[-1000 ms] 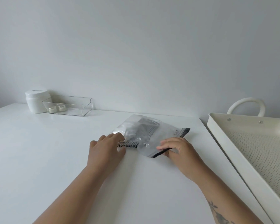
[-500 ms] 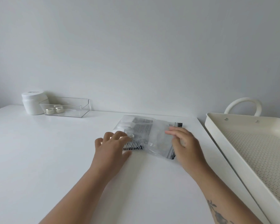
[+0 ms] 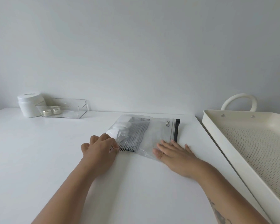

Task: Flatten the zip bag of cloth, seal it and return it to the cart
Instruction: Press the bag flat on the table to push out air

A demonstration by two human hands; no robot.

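Observation:
A clear zip bag (image 3: 158, 133) lies flat on the white table (image 3: 39, 159), its dark zip strip at the right end. Inside it sits a folded black-and-white striped cloth (image 3: 136, 135). My left hand (image 3: 100, 149) rests curled on the bag's near left corner, fingertips pinching its edge. Flat, with fingers spread, my right hand (image 3: 173, 151) presses on the bag's near right corner, close to the zip strip. The cream cart tray (image 3: 217, 131) with a perforated floor and a loop handle stands at the right, beside the table.
At the back left of the table stand a white lidded jar (image 3: 29, 105) and a clear plastic bin (image 3: 66, 109) holding two small round items. A plain wall runs behind the table.
The bag has gone from lifted and crumpled to lying flat, with its zip end swung right. My right hand moved from the bag's top down to its near right corner and flattened.

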